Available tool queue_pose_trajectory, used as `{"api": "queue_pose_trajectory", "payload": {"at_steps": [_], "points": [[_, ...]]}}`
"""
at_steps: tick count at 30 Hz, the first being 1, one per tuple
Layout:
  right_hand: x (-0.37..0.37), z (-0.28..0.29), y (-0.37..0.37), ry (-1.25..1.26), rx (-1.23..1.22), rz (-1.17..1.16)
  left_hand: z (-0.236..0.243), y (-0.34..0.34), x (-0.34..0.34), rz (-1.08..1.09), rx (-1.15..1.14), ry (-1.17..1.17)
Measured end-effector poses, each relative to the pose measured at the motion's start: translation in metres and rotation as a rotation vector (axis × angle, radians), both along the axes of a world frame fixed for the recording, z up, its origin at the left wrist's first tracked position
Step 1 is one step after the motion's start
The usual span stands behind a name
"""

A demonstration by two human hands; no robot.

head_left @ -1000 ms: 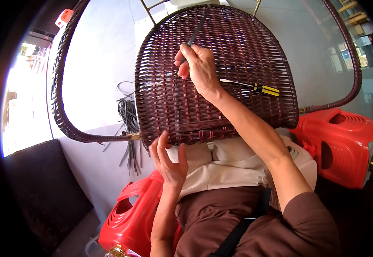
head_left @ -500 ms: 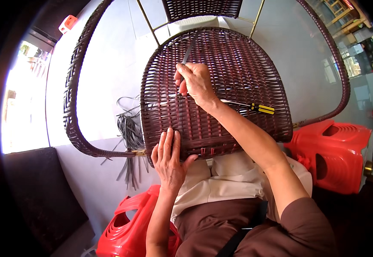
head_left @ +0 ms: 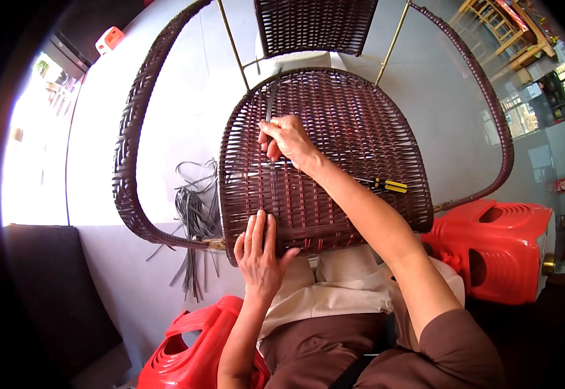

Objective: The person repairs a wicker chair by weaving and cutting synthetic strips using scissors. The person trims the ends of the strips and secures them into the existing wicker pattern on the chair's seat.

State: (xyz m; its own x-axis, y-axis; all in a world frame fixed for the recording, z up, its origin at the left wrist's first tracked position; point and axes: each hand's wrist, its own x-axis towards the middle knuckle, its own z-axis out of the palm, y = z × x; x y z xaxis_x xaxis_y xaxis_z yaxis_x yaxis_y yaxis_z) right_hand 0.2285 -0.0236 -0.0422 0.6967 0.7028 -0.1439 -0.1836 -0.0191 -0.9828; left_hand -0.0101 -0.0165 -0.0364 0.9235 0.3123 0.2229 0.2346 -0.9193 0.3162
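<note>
A dark brown woven chair seat (head_left: 354, 129) lies across my lap, its rounded end away from me. Over its left half, my right hand (head_left: 289, 139) is closed round a dark flat weaving strip (head_left: 271, 100). The strip runs from the far rim back along the weave toward my other hand. My left hand (head_left: 261, 256) rests flat on the near left edge of the seat, fingers stretched forward and thumb out to the side. A screwdriver (head_left: 389, 185) with a yellow and black handle lies on the seat, right of my right hand; my forearm partly covers its shaft.
Curved woven armrests (head_left: 130, 155) flank the seat, and a woven backrest (head_left: 315, 26) stands beyond it. Loose grey strips (head_left: 195, 211) lie in a heap on the floor at left. Red plastic stools (head_left: 506, 236) stand on both sides of me. Wooden chairs (head_left: 500, 29) are far right.
The view has shifted, so the seat appears lower. My right hand still grips the strip, which now stands closer to straight up the picture. My left hand stays on the near edge.
</note>
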Motion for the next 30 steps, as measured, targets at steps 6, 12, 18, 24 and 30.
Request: {"api": "queue_pose_trajectory", "payload": {"at_steps": [6, 12, 18, 24, 30], "points": [[0.003, 0.02, -0.011, -0.033, 0.017, -0.008, 0.006, 0.003, 0.0, -0.011, -0.077, -0.038], [-0.05, 0.064, -0.034, -0.305, 0.057, -0.078, 0.027, 0.024, 0.006, 0.112, -0.654, -0.409], [-0.135, 0.07, -0.07, -0.707, 0.106, -0.191, 0.07, 0.037, 0.038, 0.086, -1.089, -0.42], [-0.182, 0.046, -0.105, -0.728, 0.087, -0.167, 0.091, 0.016, 0.034, 0.138, -1.389, -0.327], [-0.201, 0.018, -0.127, -0.99, 0.036, -0.01, 0.091, 0.028, 0.035, 0.227, -1.584, -0.313]]}}
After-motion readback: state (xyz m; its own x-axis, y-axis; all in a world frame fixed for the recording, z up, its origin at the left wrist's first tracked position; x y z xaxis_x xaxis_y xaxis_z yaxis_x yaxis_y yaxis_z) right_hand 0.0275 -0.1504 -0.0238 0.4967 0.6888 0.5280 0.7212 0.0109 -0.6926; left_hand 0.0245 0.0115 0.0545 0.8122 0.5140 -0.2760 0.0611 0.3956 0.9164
